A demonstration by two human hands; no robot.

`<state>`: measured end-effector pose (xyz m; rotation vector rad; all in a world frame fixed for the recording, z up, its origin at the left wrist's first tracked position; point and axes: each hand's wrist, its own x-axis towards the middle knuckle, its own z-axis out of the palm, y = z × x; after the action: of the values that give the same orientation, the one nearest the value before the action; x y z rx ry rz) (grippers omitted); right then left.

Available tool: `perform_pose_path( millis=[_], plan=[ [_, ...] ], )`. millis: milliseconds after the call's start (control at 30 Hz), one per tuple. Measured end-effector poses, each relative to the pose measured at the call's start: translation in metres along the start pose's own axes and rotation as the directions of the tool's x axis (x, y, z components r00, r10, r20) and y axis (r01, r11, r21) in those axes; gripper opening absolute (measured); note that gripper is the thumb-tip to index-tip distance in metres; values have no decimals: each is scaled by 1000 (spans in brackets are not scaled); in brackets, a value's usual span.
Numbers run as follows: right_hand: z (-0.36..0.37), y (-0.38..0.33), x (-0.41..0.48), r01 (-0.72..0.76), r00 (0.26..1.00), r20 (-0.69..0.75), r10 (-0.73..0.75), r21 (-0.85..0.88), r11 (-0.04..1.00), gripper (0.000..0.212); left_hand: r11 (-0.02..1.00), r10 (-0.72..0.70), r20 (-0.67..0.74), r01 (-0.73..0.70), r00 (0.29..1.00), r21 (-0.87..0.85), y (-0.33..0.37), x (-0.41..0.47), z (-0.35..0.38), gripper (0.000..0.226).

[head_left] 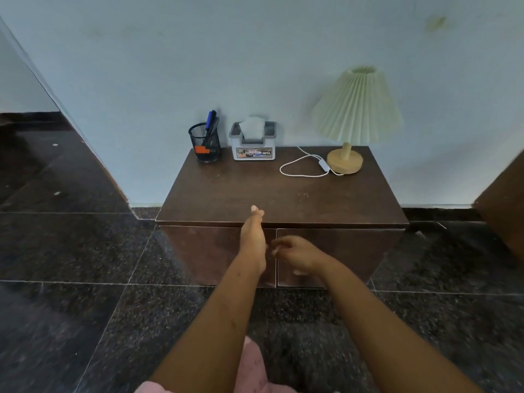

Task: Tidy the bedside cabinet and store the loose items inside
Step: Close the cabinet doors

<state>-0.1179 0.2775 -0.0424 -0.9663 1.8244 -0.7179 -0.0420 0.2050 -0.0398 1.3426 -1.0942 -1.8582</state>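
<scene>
Both the left hand and right hand are before the cabinet.

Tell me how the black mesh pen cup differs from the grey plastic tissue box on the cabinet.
The black mesh pen cup is round and see-through; the grey plastic tissue box is rectangular and solid. The pen cup holds pens, the tissue box a white tissue. Both stand upright at the back of the brown cabinet.

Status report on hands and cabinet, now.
Left hand empty, over cabinet front edge. Right hand empty, before the doors. Doors closed. Pen holder, tissue box, lamp on top.
</scene>
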Motion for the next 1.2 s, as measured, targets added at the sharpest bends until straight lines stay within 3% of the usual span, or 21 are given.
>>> perform_pose_path(
  millis=[100,233,300,400,567,733,867,1033,1100,1200],
  plan=[
    [-13,-4,44,124,969,-230,-89,141,982,33,995,90,-104,-93,991,-23,20,48,12,41],
    [-37,-23,111,331,843,-455,-286,20,943,27,971,218,-210,-232,953,-48,60,121,30,29],
    [-52,-38,136,353,817,-453,-356,-95,931,30,963,250,-209,-264,946,-44,82,149,30,35],
    [-79,-64,165,263,847,-364,-386,-344,901,49,968,249,-200,-248,948,31,114,173,23,41],
    [-115,-102,195,57,943,-250,-217,-523,850,79,964,174,-132,-142,976,224,159,190,14,49],
    [-129,-115,209,-64,982,-181,-54,-589,806,87,940,-37,-86,64,996,336,179,198,17,68],
    [-129,-121,209,-87,975,-214,-62,-621,779,87,885,-9,-49,31,999,465,184,203,11,63],
    [-143,-132,201,-183,978,-199,70,-639,748,88,879,-153,105,86,983,469,197,200,9,69],
    [-137,-149,201,-220,954,-300,10,-673,706,82,880,-101,53,64,993,471,207,204,-3,64],
    [-114,-184,210,-103,900,-380,-213,-661,743,67,915,132,-269,-13,954,403,224,210,-42,38]
  ],
)
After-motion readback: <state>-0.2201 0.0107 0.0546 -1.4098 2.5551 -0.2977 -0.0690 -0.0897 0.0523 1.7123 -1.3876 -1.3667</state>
